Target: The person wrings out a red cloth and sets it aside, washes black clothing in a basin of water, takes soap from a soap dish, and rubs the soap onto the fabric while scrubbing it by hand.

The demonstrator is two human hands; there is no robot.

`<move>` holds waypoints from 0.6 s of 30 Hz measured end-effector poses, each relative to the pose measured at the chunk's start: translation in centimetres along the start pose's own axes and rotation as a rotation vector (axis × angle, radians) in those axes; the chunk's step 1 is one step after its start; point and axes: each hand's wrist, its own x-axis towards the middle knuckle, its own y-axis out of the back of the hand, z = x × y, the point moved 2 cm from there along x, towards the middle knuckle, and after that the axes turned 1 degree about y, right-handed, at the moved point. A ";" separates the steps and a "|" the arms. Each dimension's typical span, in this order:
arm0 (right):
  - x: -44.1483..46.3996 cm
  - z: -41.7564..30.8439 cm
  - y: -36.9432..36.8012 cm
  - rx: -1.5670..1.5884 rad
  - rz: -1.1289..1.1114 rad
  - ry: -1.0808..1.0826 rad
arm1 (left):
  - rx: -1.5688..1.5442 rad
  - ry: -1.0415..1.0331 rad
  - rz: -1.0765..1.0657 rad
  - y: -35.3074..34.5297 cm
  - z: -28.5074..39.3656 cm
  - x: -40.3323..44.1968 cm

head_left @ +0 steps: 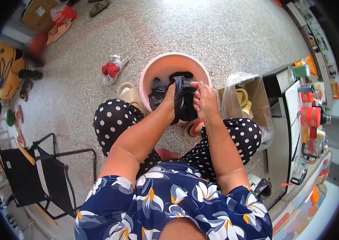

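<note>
A pink basin stands on the floor between my feet, with cloudy water and dark wet cloth in it. Above it, wet black cloth is draped over my left hand. The cloth hides most of that hand's fingers, which appear to grip it. My right hand is at the cloth's right side, wet, its fingers stretched out and their tips close to or touching the cloth. What kind of garment this is, I cannot make out.
Crumpled red and white cloth lies on the floor left of the basin. At the right stands a cardboard box lined with clear plastic, near a cluttered table. A black folding chair is at lower left. Slippers are on my feet.
</note>
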 end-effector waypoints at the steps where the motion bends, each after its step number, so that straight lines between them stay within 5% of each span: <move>1: -0.3 0.2 -0.2 -0.018 -0.018 -0.011 | -0.016 -0.023 0.001 0.5 0.0 0.2; 3: -0.8 -0.2 -0.4 -0.618 0.053 0.317 | -0.011 -0.099 0.174 3.5 -0.3 2.2; 4: -1.6 -0.9 -1.3 -0.844 0.053 0.531 | 0.270 -0.254 0.360 8.1 -0.1 5.4; 5: -2.0 -0.9 -1.7 -0.859 0.028 0.531 | 0.251 -0.272 0.365 9.4 -0.1 6.6; 7: -2.8 -1.1 -2.3 -1.154 0.026 0.696 | 1.136 -0.446 0.863 9.5 1.0 6.6; 8: -3.0 -1.3 -2.3 -1.315 0.041 0.676 | 1.149 -0.457 0.913 9.5 1.0 6.9; 13: -1.0 -0.6 -0.3 -1.169 -0.003 0.393 | 1.118 -0.518 0.867 6.5 0.2 5.0; 16: -1.3 -1.2 -0.3 -1.055 -0.077 0.314 | 0.782 -0.415 0.772 6.3 -0.2 4.8; 18: -1.7 -1.6 -0.5 -0.996 -0.138 0.330 | 0.297 -0.400 0.420 7.1 -0.8 5.6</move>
